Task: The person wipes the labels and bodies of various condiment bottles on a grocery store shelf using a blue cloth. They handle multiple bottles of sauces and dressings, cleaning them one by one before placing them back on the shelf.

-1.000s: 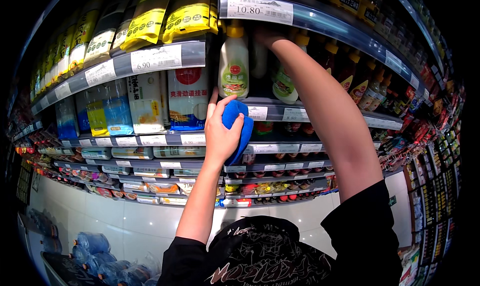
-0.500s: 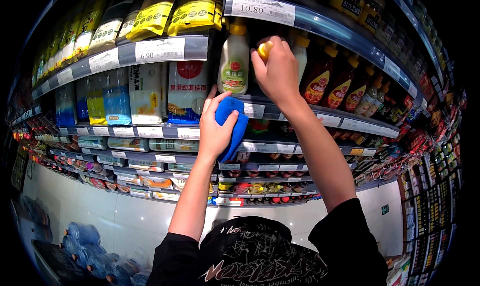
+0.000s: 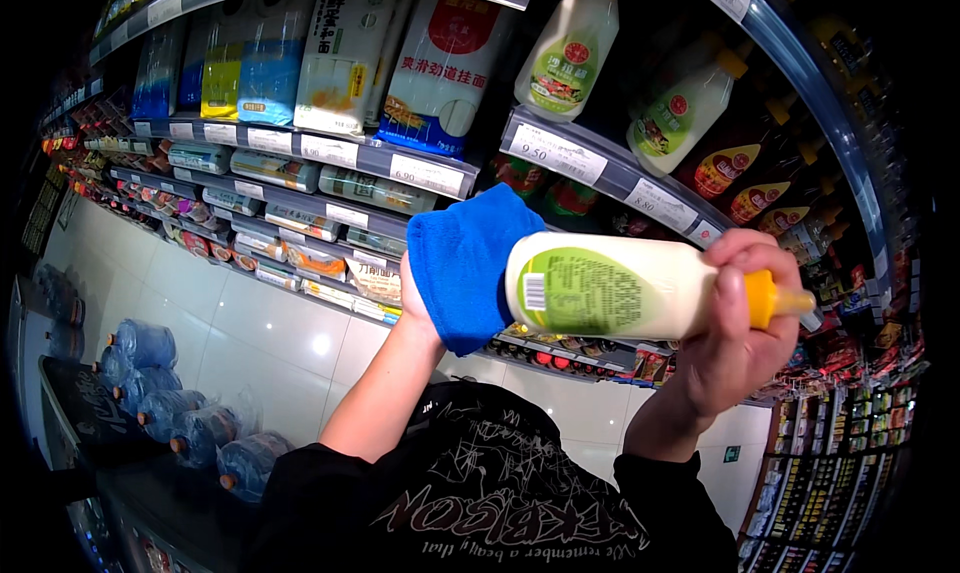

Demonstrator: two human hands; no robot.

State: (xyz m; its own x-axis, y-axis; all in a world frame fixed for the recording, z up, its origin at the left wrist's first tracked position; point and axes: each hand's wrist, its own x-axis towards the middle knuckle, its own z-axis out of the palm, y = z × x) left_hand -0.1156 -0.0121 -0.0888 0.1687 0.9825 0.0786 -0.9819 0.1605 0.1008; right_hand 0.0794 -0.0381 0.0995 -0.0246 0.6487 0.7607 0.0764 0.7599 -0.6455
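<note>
My right hand (image 3: 745, 333) grips a cream-coloured salad dressing bottle (image 3: 625, 283) around its neck, just below the yellow nozzle cap. The bottle lies almost level, its green back label turned toward me and its base pointing left. A blue cloth (image 3: 470, 268) covers most of my left hand (image 3: 410, 298), so its fingers are hidden. The cloth meets the bottle's base. Behind, on the shelf, a like dressing bottle (image 3: 570, 58) stands to the left of a gap, and another dressing bottle (image 3: 685, 113) is to the right of it.
Bagged noodles (image 3: 440, 73) fill the shelf at left. A shelf edge with price tags (image 3: 600, 168) runs behind the bottle. Red-labelled sauce bottles (image 3: 730, 168) stand farther right. Large blue water jugs (image 3: 205, 433) are at the lower left, beside the tiled floor (image 3: 270, 333).
My right hand has brought a dressing bottle off the shelf and tipped it sideways in front of me. My left hand with the cloth has moved to the bottle's base. The view has shifted.
</note>
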